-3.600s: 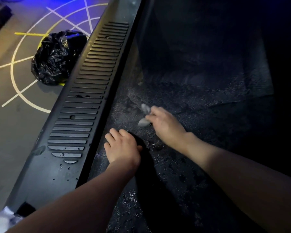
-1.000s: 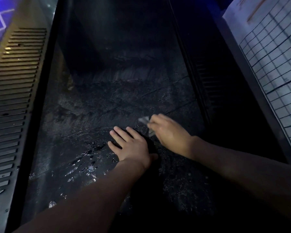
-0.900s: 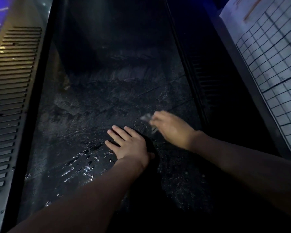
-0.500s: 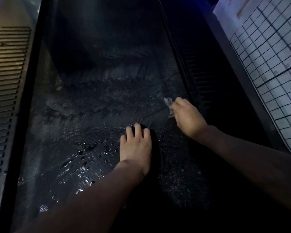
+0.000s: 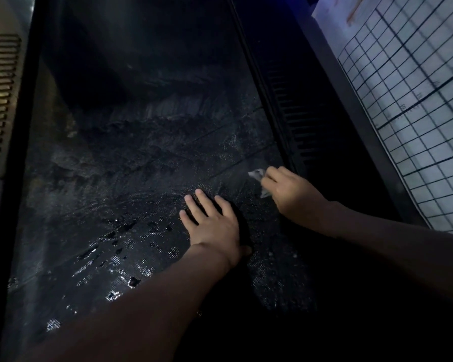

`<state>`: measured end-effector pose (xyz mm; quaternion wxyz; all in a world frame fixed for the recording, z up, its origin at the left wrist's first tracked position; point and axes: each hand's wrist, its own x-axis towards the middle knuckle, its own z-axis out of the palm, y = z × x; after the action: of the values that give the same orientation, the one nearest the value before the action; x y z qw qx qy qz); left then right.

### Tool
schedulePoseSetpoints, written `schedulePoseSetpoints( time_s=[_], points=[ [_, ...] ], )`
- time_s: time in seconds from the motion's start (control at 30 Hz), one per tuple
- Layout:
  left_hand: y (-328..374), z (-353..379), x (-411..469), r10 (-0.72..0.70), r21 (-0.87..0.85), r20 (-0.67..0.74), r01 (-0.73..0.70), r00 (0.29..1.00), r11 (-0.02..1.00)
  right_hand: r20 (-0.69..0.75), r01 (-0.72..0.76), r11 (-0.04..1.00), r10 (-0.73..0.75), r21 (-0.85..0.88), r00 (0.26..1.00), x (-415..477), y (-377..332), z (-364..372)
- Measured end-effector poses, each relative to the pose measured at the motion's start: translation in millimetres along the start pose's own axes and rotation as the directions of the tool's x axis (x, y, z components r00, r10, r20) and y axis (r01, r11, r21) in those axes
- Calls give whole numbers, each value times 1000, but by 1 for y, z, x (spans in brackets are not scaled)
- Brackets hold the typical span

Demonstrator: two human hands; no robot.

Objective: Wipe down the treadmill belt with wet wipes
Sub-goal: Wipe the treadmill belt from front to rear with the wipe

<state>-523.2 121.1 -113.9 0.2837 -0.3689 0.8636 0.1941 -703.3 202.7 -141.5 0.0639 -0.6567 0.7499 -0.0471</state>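
— So, what do you count down there?

— Two hands, one wipe, one belt, two side rails. The left hand point(image 5: 215, 228) lies flat on the treadmill belt point(image 5: 141, 165), fingers straight and spread, its grip released. The right hand point(image 5: 293, 194) has its grip clenched round the wet wipe point(image 5: 255, 175), down on the belt just beside the right side rail point(image 5: 301, 131).

— Only the one wipe?

— One that I can see, and not much of it. Two pale scraps poke out, one above the knuckles and one below; the rest is buried in the fist.

— What else is hard to make out?

— The far end of the belt sinks into shadow. The right rail's slots barely show. The left side rail point(image 5: 0, 87) is cut off at the edge, only some of its ribs in sight. The left thumb is mostly tucked behind the hand. Off to the right there's one gridded sheet point(image 5: 416, 113), also cut off.

— Any change from half a second back?

— Yes. The left hand's fingers were bunched together and pointing straight up the belt; now they fan out and lean leftward. The right hand has carried the wipe further out, closer to the rail. Wet patches point(image 5: 110, 246) glint left of the flat hand, as before.
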Motion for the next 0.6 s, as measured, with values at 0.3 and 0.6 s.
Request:
schedulePoseSetpoints(
  time_s=[0.3,0.6],
  points=[
    [-4,9,-2,9,29,-72,-7,997,1000,-31,0,1000,0,-1,1000,-36,-14,3],
    [-36,1,-4,81,-80,-161,-95,984,992,-71,-26,995,33,99,997,-41,-30,10]
  ],
)
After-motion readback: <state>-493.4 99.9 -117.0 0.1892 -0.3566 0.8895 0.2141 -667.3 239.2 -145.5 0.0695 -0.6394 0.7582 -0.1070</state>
